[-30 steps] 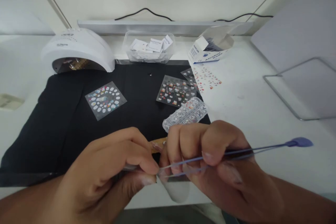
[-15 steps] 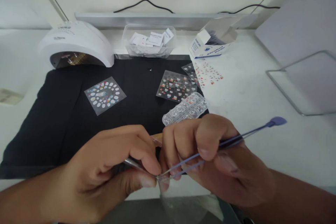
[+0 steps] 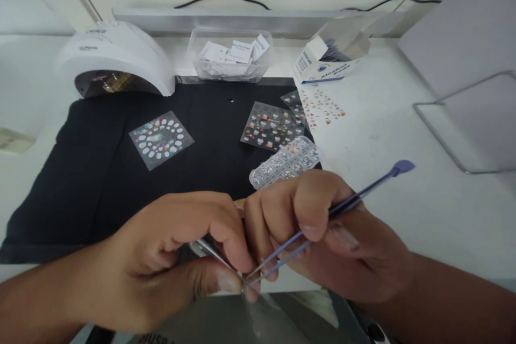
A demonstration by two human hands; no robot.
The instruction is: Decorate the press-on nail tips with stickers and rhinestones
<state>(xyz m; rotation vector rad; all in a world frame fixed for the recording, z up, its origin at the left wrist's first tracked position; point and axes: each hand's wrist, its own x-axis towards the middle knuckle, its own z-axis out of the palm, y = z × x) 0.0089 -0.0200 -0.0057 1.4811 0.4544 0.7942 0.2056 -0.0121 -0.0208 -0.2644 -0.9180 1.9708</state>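
Yeah, left hand [image 3: 161,266] is pinching a thin shiny piece [image 3: 212,252], mostly hidden; right hand [image 3: 342,242] grips one pair of blue tweezers [image 3: 377,184], tips at the left fingertips [image 3: 229,280]. One gem case [image 3: 284,164] crowds the right hand. Three sticker sheets [image 3: 272,128]: one left, two right, the far one crossing the black mat's [image 3: 97,172] edge onto white tabletop [image 3: 382,118], running right to a wire frame [image 3: 438,138]. Far side: one lamp [image 3: 127,54], one tub [image 3: 229,72], one box [image 3: 310,68].

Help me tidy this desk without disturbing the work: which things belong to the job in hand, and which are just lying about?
In use:
Purple tweezers, in the right hand
Shiny item, mostly hidden, in the left hand

Lying about, though some may be needed:
Compartment case
Sticker sheets
White dome-shaped device
Tub of packets
Alcohol pads box
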